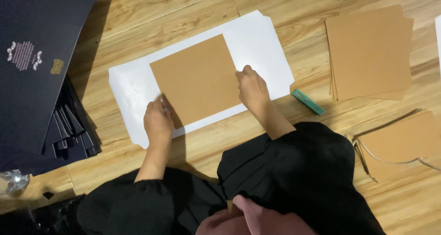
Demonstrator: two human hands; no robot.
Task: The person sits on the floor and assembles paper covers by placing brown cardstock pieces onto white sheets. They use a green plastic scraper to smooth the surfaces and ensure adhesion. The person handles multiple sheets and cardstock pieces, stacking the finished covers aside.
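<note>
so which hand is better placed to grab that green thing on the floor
Right. The right hand rests on the brown card's right edge, nearest the green block; the left hand is at the far corner.

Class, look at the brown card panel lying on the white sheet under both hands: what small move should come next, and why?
Probably press and smooth the square brown card panel flat. The left hand rests at its lower-left corner and the right hand at its right edge, and it already lies within the large white paper sheet, so it seems placed.
</note>
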